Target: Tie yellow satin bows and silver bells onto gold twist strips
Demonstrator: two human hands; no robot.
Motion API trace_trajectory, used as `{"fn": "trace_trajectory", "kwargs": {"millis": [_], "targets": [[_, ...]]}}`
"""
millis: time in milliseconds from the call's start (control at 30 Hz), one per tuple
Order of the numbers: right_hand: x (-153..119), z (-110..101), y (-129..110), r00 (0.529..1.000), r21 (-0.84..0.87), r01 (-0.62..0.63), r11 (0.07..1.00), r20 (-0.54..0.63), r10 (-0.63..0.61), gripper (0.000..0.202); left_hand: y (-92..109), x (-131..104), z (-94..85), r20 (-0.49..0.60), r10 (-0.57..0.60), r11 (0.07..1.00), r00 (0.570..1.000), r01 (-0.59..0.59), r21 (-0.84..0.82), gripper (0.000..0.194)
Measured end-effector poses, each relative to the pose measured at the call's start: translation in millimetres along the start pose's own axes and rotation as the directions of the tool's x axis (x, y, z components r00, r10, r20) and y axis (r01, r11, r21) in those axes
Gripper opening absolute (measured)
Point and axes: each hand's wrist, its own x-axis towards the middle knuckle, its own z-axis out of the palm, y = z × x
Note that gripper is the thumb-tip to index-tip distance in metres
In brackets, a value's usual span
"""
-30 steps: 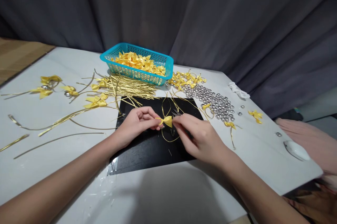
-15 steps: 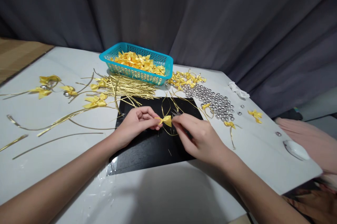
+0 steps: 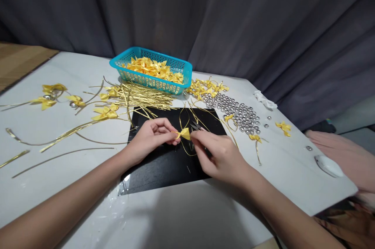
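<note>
My left hand (image 3: 156, 134) pinches a yellow ribbon bow (image 3: 184, 134) at its left side, above a black mat (image 3: 164, 171). My right hand (image 3: 218, 151) is closed around small scissors (image 3: 195, 125), whose grey blades stick out past the fingers. The right fingertips are at the bow's right edge; whether they grip it I cannot tell. Thin gold cord (image 3: 187, 153) loops below and behind the bow. The scissors' handles are hidden in my right hand.
A blue basket (image 3: 187, 77) of yellow bows stands at the back, with a pile of gold ties (image 3: 146, 96) before it. Silver bell-like pieces (image 3: 234, 110) spread to the right. Finished-looking bows with cord (image 3: 107, 111) lie left. A white device (image 3: 328, 166) sits near the right edge.
Both hands keep almost the same place. The bow and my right hand have shifted very slightly to the left, and the scissor blades have turned a little.
</note>
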Motion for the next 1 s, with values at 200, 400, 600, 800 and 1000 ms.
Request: {"fn": "trace_trajectory", "kwargs": {"millis": [200,400,600,800,1000], "targets": [[0.5,2.1,0.2,0.999,-0.027,0.032,0.999,0.003,-0.032,0.018,1.1,0.5,-0.6,0.016,-0.003,1.0,1.0,0.003,0.013,0.011],[0.1,3.9,2.9,1.0,-0.022,0.024,0.999,0.005,-0.024,0.019,0.0,1.0,-1.7,0.024,-0.035,0.999,0.999,0.035,-0.005,0.015],[1.1,3.1,6.4,0.999,-0.032,0.037,0.999,-0.014,-0.038,0.017,-1.0,1.0,-1.5,0.058,-0.065,0.998,0.996,0.066,-0.018,0.034],[1.2,2.0,6.1,0.999,-0.039,0.019,0.999,0.031,-0.018,0.017,-0.1,1.8,-1.7,0.079,-0.087,0.996,0.993,0.085,0.022,0.03],[1.0,2.3,6.5,0.999,-0.069,0.015,0.997,0.05,-0.012,0.017,0.4,1.7,-1.3,0.089,-0.095,0.995,0.992,0.09,0.051,0.037]]}}
